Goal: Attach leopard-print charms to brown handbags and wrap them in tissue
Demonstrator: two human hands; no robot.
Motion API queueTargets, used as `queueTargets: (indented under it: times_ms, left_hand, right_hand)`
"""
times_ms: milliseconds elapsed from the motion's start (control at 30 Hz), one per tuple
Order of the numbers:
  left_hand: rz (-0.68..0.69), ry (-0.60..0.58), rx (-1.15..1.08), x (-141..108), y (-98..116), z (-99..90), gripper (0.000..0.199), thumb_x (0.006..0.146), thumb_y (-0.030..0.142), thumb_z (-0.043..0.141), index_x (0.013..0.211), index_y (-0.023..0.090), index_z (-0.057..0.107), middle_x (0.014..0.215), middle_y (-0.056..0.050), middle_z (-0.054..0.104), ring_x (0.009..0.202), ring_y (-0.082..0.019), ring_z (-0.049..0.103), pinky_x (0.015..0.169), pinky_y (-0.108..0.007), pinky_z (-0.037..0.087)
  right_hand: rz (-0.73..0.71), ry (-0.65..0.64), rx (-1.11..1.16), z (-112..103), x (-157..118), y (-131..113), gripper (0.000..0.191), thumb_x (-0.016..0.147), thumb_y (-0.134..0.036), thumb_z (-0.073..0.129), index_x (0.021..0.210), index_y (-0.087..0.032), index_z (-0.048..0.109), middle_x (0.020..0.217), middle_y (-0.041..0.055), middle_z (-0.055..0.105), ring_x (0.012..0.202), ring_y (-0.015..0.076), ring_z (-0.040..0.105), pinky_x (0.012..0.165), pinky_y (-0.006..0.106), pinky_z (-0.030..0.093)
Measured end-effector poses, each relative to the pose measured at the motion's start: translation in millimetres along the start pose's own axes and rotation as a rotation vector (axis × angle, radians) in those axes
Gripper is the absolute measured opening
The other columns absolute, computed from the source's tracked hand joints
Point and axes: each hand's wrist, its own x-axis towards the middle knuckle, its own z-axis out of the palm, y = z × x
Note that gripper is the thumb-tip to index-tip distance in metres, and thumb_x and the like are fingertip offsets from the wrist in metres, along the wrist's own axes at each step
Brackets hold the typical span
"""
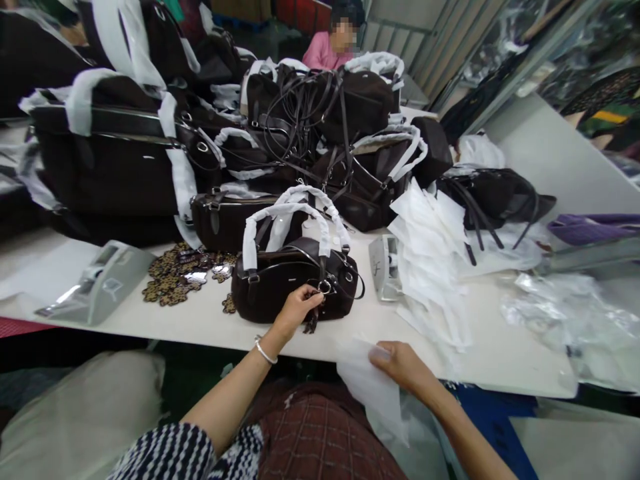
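Note:
A small dark brown handbag [270, 287] stands upright near the table's front edge, its two raised handles [287, 212] wrapped in white. At its front right, the fingers of my left hand [300, 308] pinch a metal ring [325, 287], with a dark tassel-like piece hanging below. My right hand [395, 360], lower right of the bag and at the table edge, is closed on a thin white sheet [373, 383] that hangs down in front of the edge. Left of the bag lies a pile of brown and gold flower-shaped charms [173, 277].
More dark bags [120, 160] are heaped behind and left. A grey stand [107, 280] is at left, another [384, 267] right of the handbag. White sheets [433, 267] and clear plastic [575, 320] lie at right. A person in pink [323, 52] is beyond the heap.

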Motion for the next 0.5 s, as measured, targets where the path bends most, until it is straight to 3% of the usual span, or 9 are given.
queueTargets:
  times_ms: [133,267,400,500]
  left_hand:
    - [-0.118,-0.106,-0.125,-23,20,-9.4,0.038,0.076,0.047,0.071,0.09,0.014,0.057,0.081,-0.004,0.068,0.073,-0.016,0.066,0.072,-0.028,0.053]
    - [-0.13,-0.12,-0.101,-43,34,-8.2,0.045,0.076,0.041,0.072,0.108,0.015,0.056,0.093,-0.006,0.065,0.073,-0.016,0.068,0.059,-0.024,0.054]
    - [-0.119,-0.056,-0.001,-55,38,-2.5,0.06,0.079,0.038,0.067,0.131,0.016,0.047,0.095,-0.007,0.064,0.068,-0.017,0.068,0.047,-0.023,0.053]
    - [-0.118,-0.017,0.023,-55,36,3.0,0.084,0.081,0.034,0.065,0.151,0.018,0.022,0.089,-0.006,0.067,0.062,-0.018,0.068,0.044,-0.024,0.053]
  right_hand:
    - [0.008,-0.062,0.267,31,34,-29,0.015,0.064,-0.031,0.07,0.07,-0.017,0.066,0.059,-0.0017,0.062,0.053,0.0128,0.049,0.051,0.025,0.036]
    - [-0.044,-0.199,0.746,55,58,-63,0.029,0.06,-0.032,0.077,0.082,-0.016,0.069,0.07,0.0,0.069,0.061,0.0149,0.058,0.062,0.028,0.046]
    - [-0.046,-0.248,1.081,53,71,-91,0.032,0.06,-0.033,0.083,0.082,-0.015,0.07,0.078,0.004,0.072,0.069,0.0178,0.063,0.072,0.032,0.051]
    - [0.002,-0.276,1.27,49,70,-98,0.03,0.067,-0.037,0.081,0.087,-0.017,0.07,0.088,0.0054,0.074,0.075,0.0192,0.065,0.078,0.034,0.052]
